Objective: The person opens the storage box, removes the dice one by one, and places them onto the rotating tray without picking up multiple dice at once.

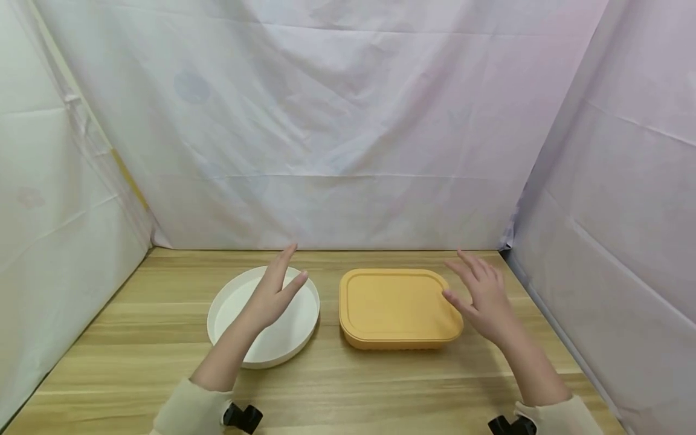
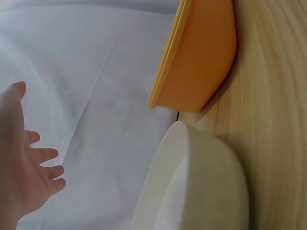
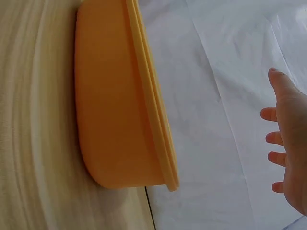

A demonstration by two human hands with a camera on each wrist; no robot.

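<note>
A round white plate with a raised rim (image 1: 217,305) stands on the left of the table. Beside it, to the right, is a rectangular orange container with its lid on (image 1: 399,305); whatever it may hold is hidden. My left hand (image 1: 272,299) hovers over the plate, fingers extended and thumb apart, holding nothing. Near the container's right edge, my right hand (image 1: 484,299) is raised with spread, slightly bent fingers and holds nothing. Both wrist views show the hands apart from the plate (image 2: 216,187) and the container (image 3: 112,105).
The wood-grain table (image 1: 136,362) is bounded at the back by a white cloth (image 1: 348,133). More cloth hangs along the left side (image 1: 60,205) and the right side (image 1: 620,211). A black camera mount (image 1: 243,417) sits at the left wrist, another mount (image 1: 512,425) at the right.
</note>
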